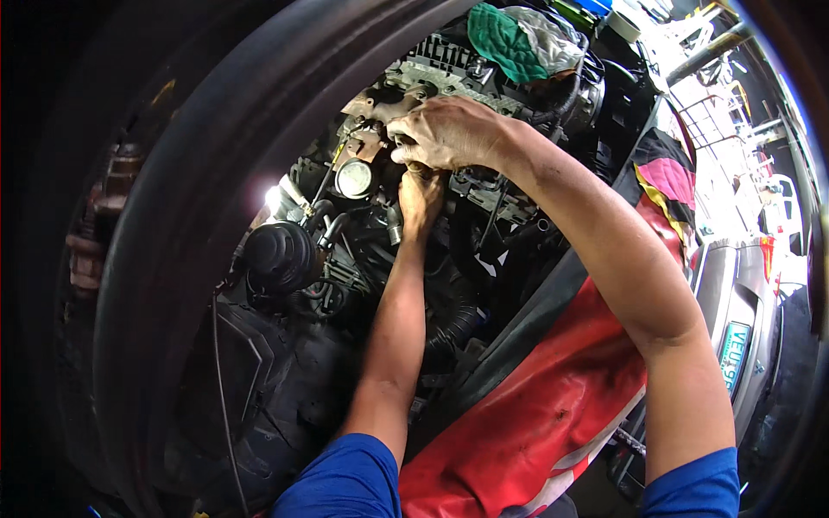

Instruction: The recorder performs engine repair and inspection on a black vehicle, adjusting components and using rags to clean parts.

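Note:
My right hand [440, 134] reaches over the car engine [484, 203] at upper centre, its fingers curled close beside metal parts; what they hold is hidden. My left hand [419, 194] is just below it, partly covered by the right one, its fingers bent round something I cannot make out. Left of both hands is a round silvery metal part [354, 179] next to a copper-coloured bracket [363, 147]. A black round housing [278, 255] lies lower left, and a black corrugated hose [458, 324] runs below my hands.
A red fender cover [531, 414] drapes over the car's edge at lower right. Green and white rags [505, 47] lie atop the engine. A pink and black cloth [665, 181] hangs at right. Another car [734, 293] stands beyond. A dark curved rubber edge [173, 173] fills the left.

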Motion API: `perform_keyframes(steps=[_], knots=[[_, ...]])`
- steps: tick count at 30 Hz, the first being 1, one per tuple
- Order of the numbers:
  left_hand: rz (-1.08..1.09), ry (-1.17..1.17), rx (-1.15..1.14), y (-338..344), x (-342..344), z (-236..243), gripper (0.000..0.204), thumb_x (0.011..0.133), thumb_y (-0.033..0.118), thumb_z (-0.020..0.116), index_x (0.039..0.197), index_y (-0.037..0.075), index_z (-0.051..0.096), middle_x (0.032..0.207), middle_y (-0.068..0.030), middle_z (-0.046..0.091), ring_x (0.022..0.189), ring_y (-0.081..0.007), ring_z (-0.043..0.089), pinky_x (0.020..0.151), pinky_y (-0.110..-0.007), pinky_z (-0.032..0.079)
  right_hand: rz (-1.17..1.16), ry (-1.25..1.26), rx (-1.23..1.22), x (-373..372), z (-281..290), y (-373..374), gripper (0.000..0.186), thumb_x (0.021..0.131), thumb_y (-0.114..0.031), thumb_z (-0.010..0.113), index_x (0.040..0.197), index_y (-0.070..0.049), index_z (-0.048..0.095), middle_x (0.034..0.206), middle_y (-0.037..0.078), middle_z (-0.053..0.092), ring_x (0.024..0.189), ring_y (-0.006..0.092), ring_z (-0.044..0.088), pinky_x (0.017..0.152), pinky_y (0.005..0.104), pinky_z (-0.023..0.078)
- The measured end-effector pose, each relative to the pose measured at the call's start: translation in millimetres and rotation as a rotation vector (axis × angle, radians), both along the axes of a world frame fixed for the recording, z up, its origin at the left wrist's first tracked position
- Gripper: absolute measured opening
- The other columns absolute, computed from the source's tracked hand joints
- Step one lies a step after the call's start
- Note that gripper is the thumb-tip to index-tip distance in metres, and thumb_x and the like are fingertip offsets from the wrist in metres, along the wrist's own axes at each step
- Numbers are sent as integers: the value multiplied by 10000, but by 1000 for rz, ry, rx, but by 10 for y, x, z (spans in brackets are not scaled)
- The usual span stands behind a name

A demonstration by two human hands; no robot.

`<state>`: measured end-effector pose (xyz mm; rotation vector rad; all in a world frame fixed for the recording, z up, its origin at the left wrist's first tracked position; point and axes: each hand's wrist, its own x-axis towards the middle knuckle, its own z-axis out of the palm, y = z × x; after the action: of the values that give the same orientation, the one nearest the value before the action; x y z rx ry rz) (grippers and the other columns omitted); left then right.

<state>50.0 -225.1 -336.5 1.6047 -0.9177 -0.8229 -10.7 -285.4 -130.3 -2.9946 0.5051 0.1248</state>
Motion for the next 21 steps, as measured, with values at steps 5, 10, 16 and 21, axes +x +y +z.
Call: perform_keyframes(steps=[5, 10, 16, 21], knots=[[13, 3, -129, -33, 102, -34, 364, 866, 274, 608, 1024, -54, 607, 920, -264, 686, 883, -376, 688, 748, -427, 520, 181, -361, -17, 83, -5, 187, 423, 920, -328, 618, 1243, -70, 533, 726, 144, 638, 671, 277, 648, 607, 363, 536], [133, 252, -14, 25, 120, 109, 272, 856, 219, 661, 967, -29, 644, 768, -95, 670, 701, -157, 598, 629, -327, 471, -281, 44, 248, 118, 105, 38, 385, 982, -405, 528, 1111, -43, 551, 644, 95, 561, 624, 212, 556, 631, 405, 469], [353, 816, -306, 72, -211, 337, 386, 890, 104, 669, 1215, 0, 491, 1013, -99, 645, 807, -170, 645, 685, -286, 544, -134, -316, 44, 41, 312, -137, 475, 949, -356, 582, 1336, -92, 507, 1086, 186, 671, 918, 246, 658, 882, 433, 480], [279, 1021, -237, -81, -274, 390, 335, 951, 194, 522, 1244, 31, 514, 1106, -84, 632, 992, -219, 630, 896, -340, 517, -211, -533, 173, -34, 377, -144, 359, 931, -361, 619, 1126, -64, 668, 879, 174, 677, 838, 282, 664, 751, 403, 492]])
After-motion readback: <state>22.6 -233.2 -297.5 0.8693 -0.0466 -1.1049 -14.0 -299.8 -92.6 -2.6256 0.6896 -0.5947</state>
